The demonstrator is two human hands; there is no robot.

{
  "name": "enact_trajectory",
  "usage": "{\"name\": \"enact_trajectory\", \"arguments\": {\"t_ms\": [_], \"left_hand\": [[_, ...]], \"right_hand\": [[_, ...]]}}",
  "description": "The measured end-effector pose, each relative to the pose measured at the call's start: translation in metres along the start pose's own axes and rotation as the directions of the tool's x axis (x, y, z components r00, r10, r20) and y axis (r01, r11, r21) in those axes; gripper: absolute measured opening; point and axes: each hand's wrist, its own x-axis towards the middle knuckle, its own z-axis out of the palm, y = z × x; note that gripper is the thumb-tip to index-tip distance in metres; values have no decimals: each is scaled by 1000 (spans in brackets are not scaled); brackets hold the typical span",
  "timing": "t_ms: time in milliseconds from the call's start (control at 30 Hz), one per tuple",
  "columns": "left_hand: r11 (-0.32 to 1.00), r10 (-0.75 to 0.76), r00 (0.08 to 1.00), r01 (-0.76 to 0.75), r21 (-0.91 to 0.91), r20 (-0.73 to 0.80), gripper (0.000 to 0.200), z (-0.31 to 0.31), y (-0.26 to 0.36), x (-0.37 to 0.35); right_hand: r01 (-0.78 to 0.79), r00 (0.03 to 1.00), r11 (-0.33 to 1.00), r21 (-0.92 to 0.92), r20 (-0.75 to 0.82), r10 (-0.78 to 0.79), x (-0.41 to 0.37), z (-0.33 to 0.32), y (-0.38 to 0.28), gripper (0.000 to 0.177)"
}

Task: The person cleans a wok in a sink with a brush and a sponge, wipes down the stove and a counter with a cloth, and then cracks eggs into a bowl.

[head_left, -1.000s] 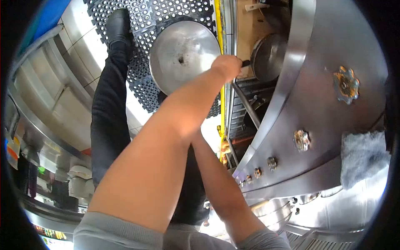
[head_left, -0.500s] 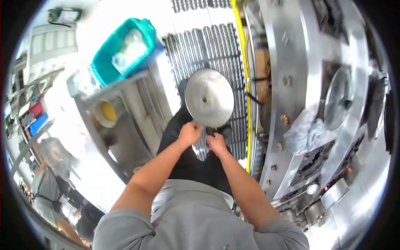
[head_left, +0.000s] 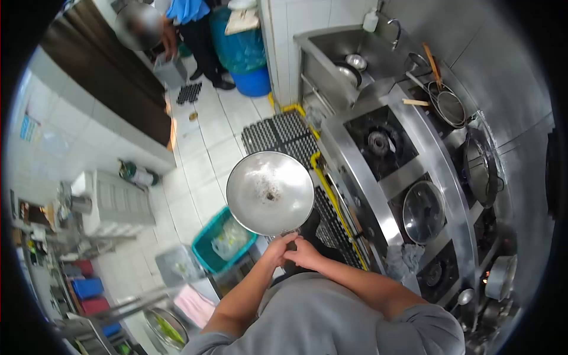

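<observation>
We have straightened up from the stove (head_left: pixel 357 177) at three o'clock. Our left hand (head_left: pixel 276 248) and right hand (head_left: pixel 306 255) stay closed on the handle of the steel pan (head_left: pixel 270 192), now lifted at twelve.

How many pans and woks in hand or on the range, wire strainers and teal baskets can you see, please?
Pans and woks: 3 (held pan, pan on the range, wok)
Wire strainers: 1
Teal baskets: 1
Total: 5

Dull scuffed metal pan (head_left: pixel 270 192); glossy steel stove (head_left: pixel 378 195); perforated rubber mat (head_left: pixel 284 135); teal plastic basket (head_left: pixel 222 239)
</observation>
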Motion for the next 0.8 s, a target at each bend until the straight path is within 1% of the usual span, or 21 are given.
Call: {"name": "enact_trajectory", "arguments": {"t_ms": [33,67,100,133,167,200,233,300,367,400,433,500,533,567,600,633,700,800], "left_hand": [[999,29,999,-28,-38,15,21,10,39,-10],[998,27,1000,-28,-60,-12,20,0,68,-2],[996,20,999,-23,-81,-43,19,-11,93,3],[993,82,996,-84,-88,-24,15,-7,122,-1],[995,61,991,-70,-77,-123,11,-3,148,-6],[994,58,995,-66,-88,-84,11,-13,172,-1],[993,52,997,-57,-103,-50,11,-21,192,-2],[994,37,998,-41,-101,-48,10,-23,231,-9],[988,-16,1000,19,-150,23,10,-13,271,-12],[985,-37,998,45,-168,54,11,-12,288,-9],[980,-57,994,73,-184,89,11,-3,310,-6],[995,-72,994,77,-60,80,12,14,357,16],[997,-83,993,82,12,85,13,17,381,33],[992,-101,991,93,90,86,14,19,407,49],[985,-113,990,101,139,81,15,26,436,68],[979,-148,983,129,159,112,15,31,463,90],[951,-128,988,98,295,86,15,52,517,126],[917,-161,971,82,391,175,17,112,599,167]], "right_hand": [[123,989,990,70,73,-128,14,-15,-22,44],[200,950,973,117,221,-222,44,-23,-18,42],[174,913,984,38,367,-175,66,-45,-37,42],[216,911,973,77,342,-230,89,-59,-47,44],[256,907,960,111,316,-278,111,-73,-55,45],[270,939,963,-1,219,-263,129,-90,-67,46],[360,932,926,-112,85,-352,149,-103,-74,40],[287,957,953,-93,71,-281,194,-142,-95,33],[302,953,953,-29,1,-302,236,-179,-116,30],[243,968,970,-20,-66,-243,251,-194,-131,29],[254,962,967,-26,-99,-255,263,-213,-150,29],[260,949,965,13,-190,-253,319,-237,-142,28],[318,880,933,-167,-314,-356,348,-248,-133,31],[333,787,878,-343,-413,-459,372,-257,-127,34],[173,804,930,-325,-499,-324,376,-270,-144,46],[84,838,992,-96,-532,-122,382,-281,-158,53],[-19,755,994,-106,-653,-55,407,-304,-163,51],[22,623,981,-191,-765,-163,417,-357,-189,50]]}}
